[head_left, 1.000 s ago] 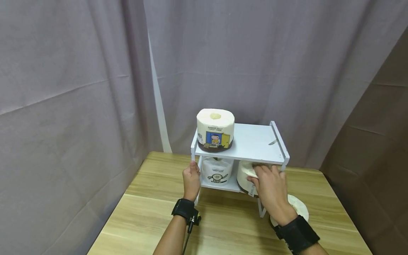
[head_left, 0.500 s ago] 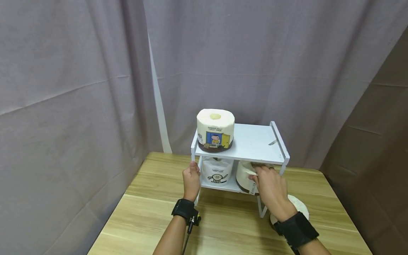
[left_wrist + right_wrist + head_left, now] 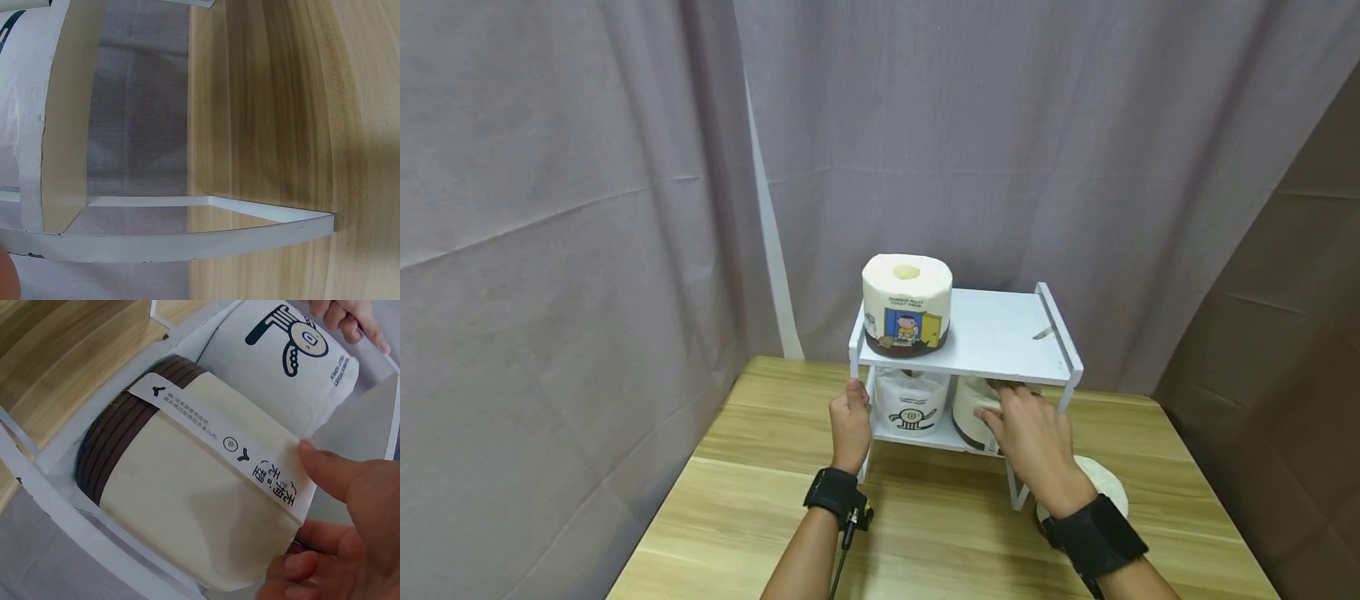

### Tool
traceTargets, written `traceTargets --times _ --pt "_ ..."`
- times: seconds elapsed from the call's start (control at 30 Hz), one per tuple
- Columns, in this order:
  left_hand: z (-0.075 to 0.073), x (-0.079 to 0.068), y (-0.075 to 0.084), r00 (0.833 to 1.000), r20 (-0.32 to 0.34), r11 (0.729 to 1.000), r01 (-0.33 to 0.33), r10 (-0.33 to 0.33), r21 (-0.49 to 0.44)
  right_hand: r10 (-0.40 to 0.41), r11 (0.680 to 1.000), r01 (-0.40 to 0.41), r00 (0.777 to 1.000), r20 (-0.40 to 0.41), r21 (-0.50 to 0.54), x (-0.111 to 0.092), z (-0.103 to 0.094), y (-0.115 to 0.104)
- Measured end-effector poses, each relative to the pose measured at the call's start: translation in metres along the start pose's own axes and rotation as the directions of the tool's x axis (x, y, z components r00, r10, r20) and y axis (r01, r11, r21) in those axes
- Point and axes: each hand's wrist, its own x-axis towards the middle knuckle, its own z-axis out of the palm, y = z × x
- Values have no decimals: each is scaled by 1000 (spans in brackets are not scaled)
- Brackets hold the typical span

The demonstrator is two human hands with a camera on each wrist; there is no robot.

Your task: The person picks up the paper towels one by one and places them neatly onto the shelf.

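Note:
A small white two-tier rack [image 3: 1000, 333] stands on the table. My left hand [image 3: 850, 429] grips its left front post; only a bit of finger [image 3: 7, 278] shows in the left wrist view. On the right of the lower shelf is a cream toilet paper roll [image 3: 200, 500] with a brown striped base and a paper label. My right hand [image 3: 1036, 442] holds this roll near its top, thumb on the label side and fingers curled at the upper end. A white-wrapped toilet paper roll [image 3: 913, 408] stands beside it, on the left.
Another toilet paper roll [image 3: 906, 308] with a cartoon print stands on the upper shelf's left side. Behind my right wrist, a further roll [image 3: 1107, 483] sits on the wooden table [image 3: 730, 517]. Grey curtains [image 3: 970, 150] hang behind and beside the table.
My right hand has shifted the held toilet paper roll slightly left and back on the lower shelf, and the roll has straightened. The left hand has stayed on the post.

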Motion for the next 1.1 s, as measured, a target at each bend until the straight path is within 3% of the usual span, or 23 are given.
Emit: traceTargets --times 0.2,0.43,0.93,1.1 --pt "3 -1 7 1000 8 1000 20 -20 -4 -54 998 57 990 -128 19 -9 -4 -1" --pt "3 -2 33 1000 9 1000 -3 3 -16 -32 999 33 994 -105 15 -14 -3 -5" --pt "-1 -3 29 1000 4 1000 -1 1 -26 -17 985 -15 984 -177 -174 7 26 -24" --pt "-2 -3 28 1000 9 1000 7 -6 -28 12 975 -42 991 -136 -219 16 29 -26"
